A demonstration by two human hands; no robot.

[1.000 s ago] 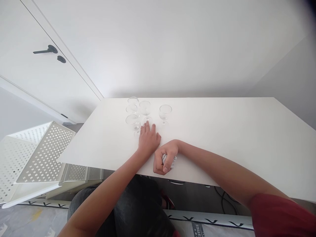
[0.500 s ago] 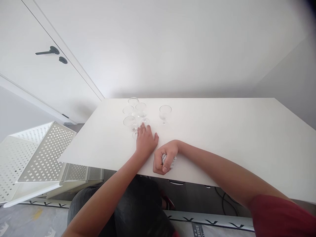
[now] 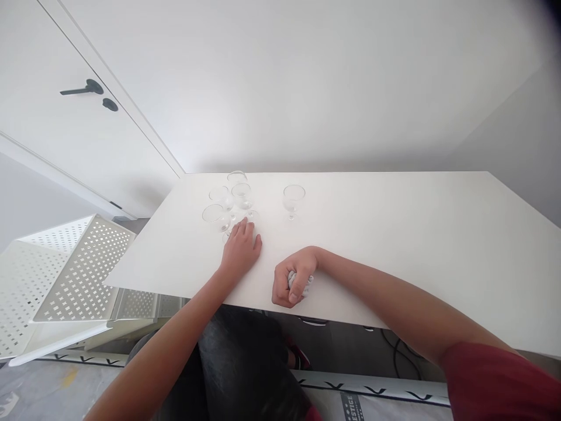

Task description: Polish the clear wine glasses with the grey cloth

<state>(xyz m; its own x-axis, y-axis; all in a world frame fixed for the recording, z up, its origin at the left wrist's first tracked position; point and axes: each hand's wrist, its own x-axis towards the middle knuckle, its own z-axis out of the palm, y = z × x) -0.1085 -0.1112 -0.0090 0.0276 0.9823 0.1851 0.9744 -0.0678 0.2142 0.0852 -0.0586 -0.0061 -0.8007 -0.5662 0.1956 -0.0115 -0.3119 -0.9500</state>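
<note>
Several clear stemmed glasses stand upright in a close cluster at the left of the white table [image 3: 385, 234]. Nearest me is one glass [image 3: 214, 214], and another glass [image 3: 241, 192] is just behind it. My left hand [image 3: 240, 244] lies palm down against their bases, fingers stretched out; whether the fingertips touch a foot is hard to see. Apart from the cluster, to its right, stands a single glass [image 3: 293, 200]. My right hand [image 3: 293, 278] rests near the table's front edge, closed around a crumpled whitish-grey cloth [image 3: 309, 282] that is mostly hidden in the fist.
A white perforated metal rack [image 3: 83, 269] stands beside the table's left end. Behind the table is a white wall [image 3: 307, 82], with a door handle [image 3: 90, 88] on the door at the left. Dark cables [image 3: 397, 354] lie on the floor below.
My left hand has moved left, and the nearer glasses of the cluster have shifted left with it. The far glass, the single glass and my right hand stay about where they were.
</note>
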